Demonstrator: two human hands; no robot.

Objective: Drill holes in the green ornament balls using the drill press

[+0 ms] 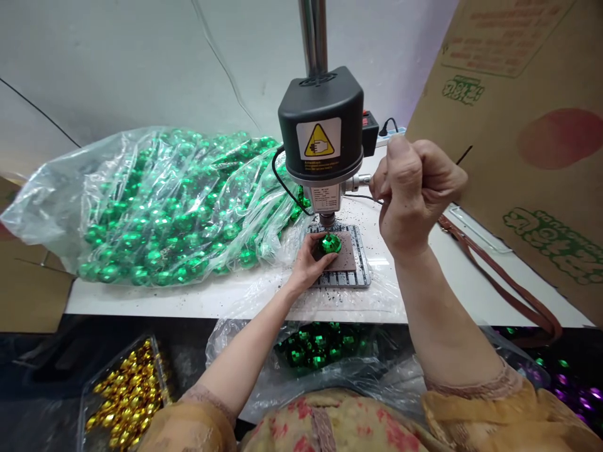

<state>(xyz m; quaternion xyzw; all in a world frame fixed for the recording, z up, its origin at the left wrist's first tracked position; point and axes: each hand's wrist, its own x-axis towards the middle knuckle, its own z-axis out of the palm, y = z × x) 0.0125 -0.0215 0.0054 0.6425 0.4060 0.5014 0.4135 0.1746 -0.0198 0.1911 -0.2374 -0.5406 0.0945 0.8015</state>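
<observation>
Head view: our left hand (309, 262) pinches a green faceted ball (331, 243) between thumb and fingers, beneath the chuck of the bench drill press (288, 122), over a brown board (349, 258) on its slotted base (362, 273), inward of the table's (141, 304) front edge. Our right hand (414, 188) is closed on the silver feed lever (360, 181), its grip finger-hidden. The yellow-triangle label (319, 139) reads "Attention"; its smaller lines and the lower plate (325, 197) we cannot read. Bagged green balls (174, 216) lie toward the table's left end. Green lettering on the carton (490, 157): illegible.
</observation>
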